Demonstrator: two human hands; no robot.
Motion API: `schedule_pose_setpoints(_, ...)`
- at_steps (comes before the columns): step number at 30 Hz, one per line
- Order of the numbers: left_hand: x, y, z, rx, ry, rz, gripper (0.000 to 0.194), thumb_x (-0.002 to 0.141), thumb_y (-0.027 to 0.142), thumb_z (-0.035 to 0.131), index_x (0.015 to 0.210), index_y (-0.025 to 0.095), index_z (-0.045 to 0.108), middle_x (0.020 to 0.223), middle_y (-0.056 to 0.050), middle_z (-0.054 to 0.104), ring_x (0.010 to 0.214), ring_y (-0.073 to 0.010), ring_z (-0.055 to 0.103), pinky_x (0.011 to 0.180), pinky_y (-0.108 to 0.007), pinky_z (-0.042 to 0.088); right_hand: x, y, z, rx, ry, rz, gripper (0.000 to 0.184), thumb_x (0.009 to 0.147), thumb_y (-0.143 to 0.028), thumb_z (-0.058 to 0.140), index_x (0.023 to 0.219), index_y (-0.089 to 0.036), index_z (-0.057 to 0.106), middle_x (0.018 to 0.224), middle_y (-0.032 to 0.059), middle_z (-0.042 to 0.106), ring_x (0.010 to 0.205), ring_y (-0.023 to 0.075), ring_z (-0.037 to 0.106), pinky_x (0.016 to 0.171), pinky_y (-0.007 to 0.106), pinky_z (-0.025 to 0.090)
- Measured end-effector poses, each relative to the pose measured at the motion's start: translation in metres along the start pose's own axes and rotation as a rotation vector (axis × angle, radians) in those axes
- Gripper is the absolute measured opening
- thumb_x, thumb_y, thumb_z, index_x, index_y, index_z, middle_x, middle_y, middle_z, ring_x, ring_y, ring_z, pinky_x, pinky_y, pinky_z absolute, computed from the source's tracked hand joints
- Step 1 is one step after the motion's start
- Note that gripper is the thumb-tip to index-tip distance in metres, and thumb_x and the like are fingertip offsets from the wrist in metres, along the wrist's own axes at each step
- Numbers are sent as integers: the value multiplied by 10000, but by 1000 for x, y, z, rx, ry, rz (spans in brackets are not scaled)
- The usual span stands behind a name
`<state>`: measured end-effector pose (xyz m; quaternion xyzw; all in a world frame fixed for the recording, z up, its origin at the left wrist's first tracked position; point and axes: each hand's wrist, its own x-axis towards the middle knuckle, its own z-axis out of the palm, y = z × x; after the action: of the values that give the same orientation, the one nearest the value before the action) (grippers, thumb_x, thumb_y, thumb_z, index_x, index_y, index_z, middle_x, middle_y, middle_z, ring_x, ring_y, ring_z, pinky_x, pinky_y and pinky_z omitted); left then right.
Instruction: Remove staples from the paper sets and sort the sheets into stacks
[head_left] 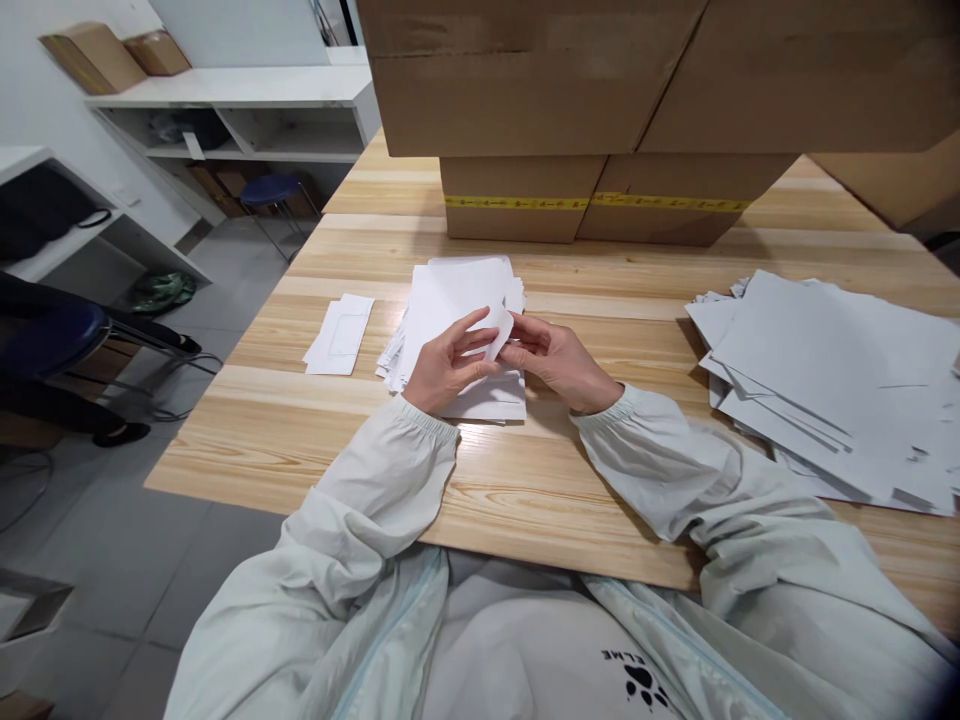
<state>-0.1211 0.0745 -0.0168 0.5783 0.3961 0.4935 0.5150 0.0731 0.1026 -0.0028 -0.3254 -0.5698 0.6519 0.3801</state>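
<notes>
Over the wooden table (525, 490), my left hand (444, 366) and my right hand (553, 362) meet on a small white paper piece (499, 328). Both pinch it between thumb and fingers, the left from the left side, the right from the right. Directly under the hands lies a stack of white paper sheets (454, 310). Pale jacket sleeves cover both forearms.
A small separate pile of white cards (341, 335) lies left of the stack. A wide heap of large white sheets (840, 385) fills the table's right side. Cardboard boxes (592, 120) are stacked at the back. Shelves and blue stools (271, 190) stand at the left.
</notes>
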Motion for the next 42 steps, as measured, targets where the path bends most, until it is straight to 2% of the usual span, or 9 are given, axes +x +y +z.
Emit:
schedule_pose_setpoints(21,0,6,-2,28,-13,-56,648,733,428,828,1319,204,663,1265,-141,720,1264,-328,634,1059,-470,509,2,0,-6,-41,-34,-12,635,745,-410,807,1328,-212,653,1144,61,735,1045,213,659,973,387,522)
schedule_pose_setpoints(24,-1,9,-1,49,13,-59,653,780,470,786,1347,182,640,1165,-132,762,1079,-267,715,960,-418,542,1,-4,-4,-40,-31,13,675,706,-385,841,1330,-215,646,1176,67,722,1065,218,657,988,396,521)
schedule_pose_setpoints(26,-2,10,0,110,56,-34,633,831,476,737,1375,177,614,919,-73,789,805,-186,716,789,-344,550,0,-8,-2,-33,-3,39,770,692,-384,855,1394,-217,589,1210,77,701,1070,214,654,989,397,528)
schedule_pose_setpoints(28,-3,9,0,216,151,19,576,874,442,691,1383,186,605,635,27,671,565,-118,589,632,-281,482,0,-12,-1,-17,46,69,889,699,-414,851,1485,-226,480,1183,78,687,1022,203,660,948,395,555)
schedule_pose_setpoints(30,-4,7,0,333,275,93,502,897,379,656,1365,200,615,512,87,507,469,-95,455,564,-261,409,-1,-14,0,7,89,86,939,717,-459,833,1523,-246,403,1120,63,677,964,192,660,886,383,581)
schedule_pose_setpoints(33,-4,6,2,461,444,183,434,910,290,601,1337,214,622,497,102,434,455,-94,374,560,-257,373,0,-13,-2,-1,159,79,764,759,-519,781,1419,-263,494,1054,38,667,913,175,650,797,338,589)
schedule_pose_setpoints(37,-6,8,5,507,573,184,472,913,259,556,1383,221,570,527,93,517,453,-91,382,569,-243,381,3,-9,-6,-15,178,129,405,798,-496,729,1093,-221,692,1007,31,684,827,150,636,719,294,553)
schedule_pose_setpoints(40,-8,8,8,548,604,204,487,927,291,556,1411,232,550,647,47,668,515,-101,509,630,-249,444,5,-10,-6,-28,182,200,338,783,-476,739,942,-179,748,936,57,712,780,162,637,706,301,544)
schedule_pose_setpoints(42,-11,6,11,603,522,255,412,920,329,594,1322,248,638,792,-6,758,628,-126,628,708,-272,493,7,-12,-5,-6,199,219,398,791,-554,717,882,-168,749,882,70,718,778,183,646,703,315,549)
